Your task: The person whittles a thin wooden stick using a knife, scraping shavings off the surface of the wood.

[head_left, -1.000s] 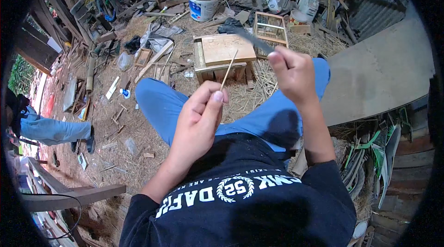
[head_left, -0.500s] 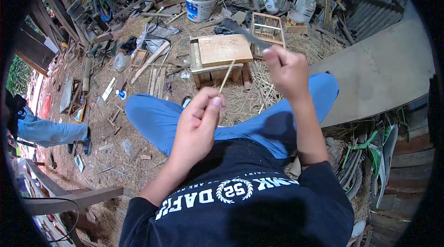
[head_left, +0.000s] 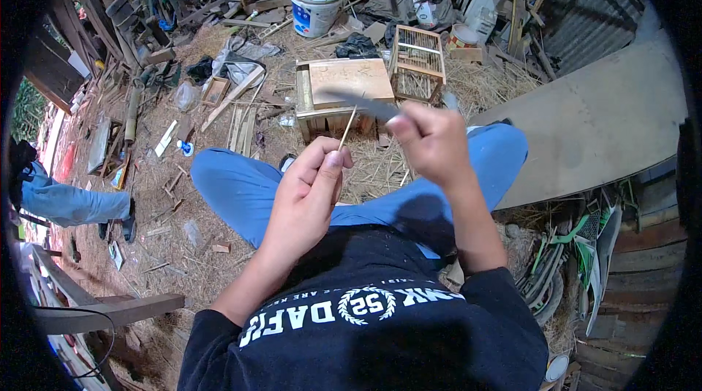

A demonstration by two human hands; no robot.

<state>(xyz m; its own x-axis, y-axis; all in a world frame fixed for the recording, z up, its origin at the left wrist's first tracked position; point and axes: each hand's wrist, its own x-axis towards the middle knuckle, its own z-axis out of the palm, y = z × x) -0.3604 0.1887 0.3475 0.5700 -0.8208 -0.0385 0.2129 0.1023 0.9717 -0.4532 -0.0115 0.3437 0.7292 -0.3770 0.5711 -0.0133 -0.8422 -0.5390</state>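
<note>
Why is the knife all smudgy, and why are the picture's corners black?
Head view: the knife in the right hand is blurred, probably from moving, while the thin stick in the left hand looks sharper; head view too: the fisheye lens leaves black corners, and the edge of the big flat board looks curved.

A board point(head_left: 352, 75) lies on a box point(head_left: 304, 89) before a bucket point(head_left: 314, 16)

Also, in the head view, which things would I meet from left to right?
Another person's light-blue trouser leg, small blue-and-white plastic object, bare left hand, bare right hand, broad flat grey board.
</note>
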